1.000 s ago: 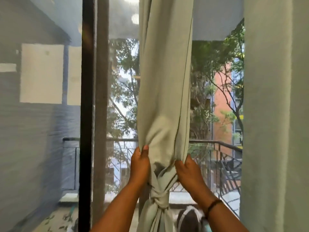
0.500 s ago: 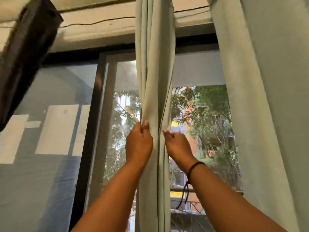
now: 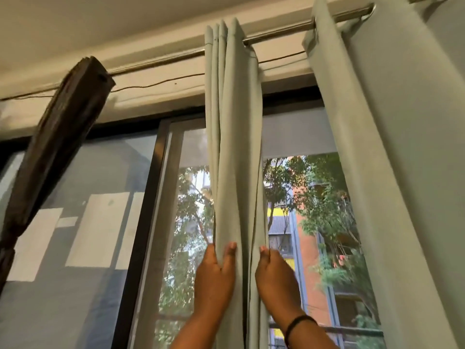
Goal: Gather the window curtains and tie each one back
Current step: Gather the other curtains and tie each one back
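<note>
A pale green curtain (image 3: 234, 137) hangs gathered into a narrow bunch of folds from the metal rod (image 3: 279, 34) at the middle of the window. My left hand (image 3: 216, 280) presses on its left folds, with one fold caught between the fingers. My right hand (image 3: 274, 275), with a black band on the wrist, holds the bunch's right edge. A second pale green curtain (image 3: 392, 159) hangs loose and wide on the right. The knot lower on the middle curtain is out of view.
A dark brown curtain (image 3: 57, 137) is bunched at the left, slanting across the window. A dark window frame post (image 3: 141, 235) stands left of the gathered curtain. Trees and an orange building show through the glass.
The view has tilted up from the knot to the curtain rod. Both hands have slid up the gathered curtain from just above the knot to its upper folds.
</note>
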